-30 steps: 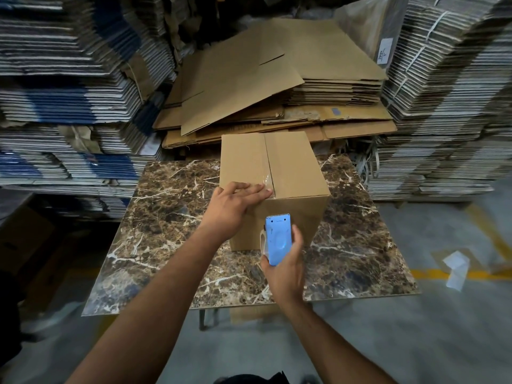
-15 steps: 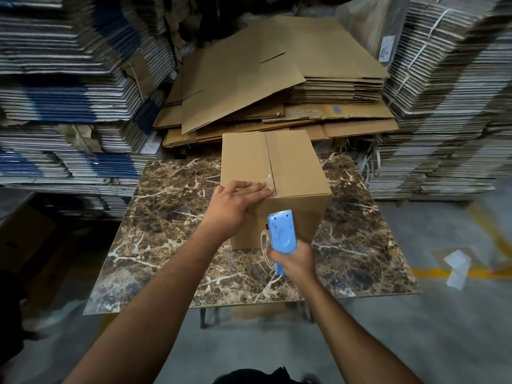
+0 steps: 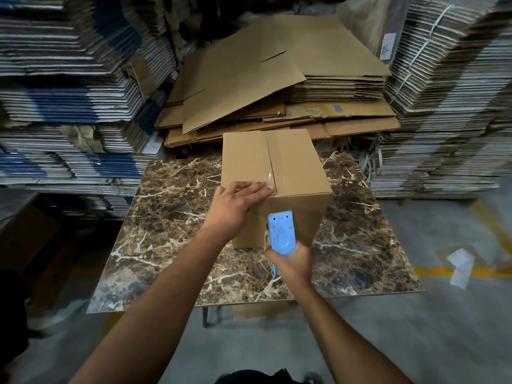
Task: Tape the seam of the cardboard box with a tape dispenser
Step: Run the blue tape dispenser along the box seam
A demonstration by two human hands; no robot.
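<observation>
Tall stacks of flattened cartons [image 3: 69, 87] filled the left and right of the view, with a lower pile of plain brown cardboard sheets [image 3: 277, 79] between them at the back. In front of that pile stood a marble-patterned table [image 3: 171, 245], and on it, toward the far edge, sat the cardboard box [image 3: 293, 167], closed, its seam [image 3: 268, 153] running from the far edge to the near one. A strip of clear tape [image 3: 270, 177] shone along the near end of the seam. The left hand [image 3: 235, 209] lay flat and spread on the box's near top corner, fingertips touching the tape at the seam. The right hand [image 3: 291, 263] was wrapped around the lower part of a blue tape dispenser [image 3: 281, 231], which stood upright against the box's near face, its toothed blade pointing up just below the top edge. On the grey floor [image 3: 443, 328] to the right lay a scrap of white paper [image 3: 461, 266] beside a yellow line [image 3: 437, 271]
</observation>
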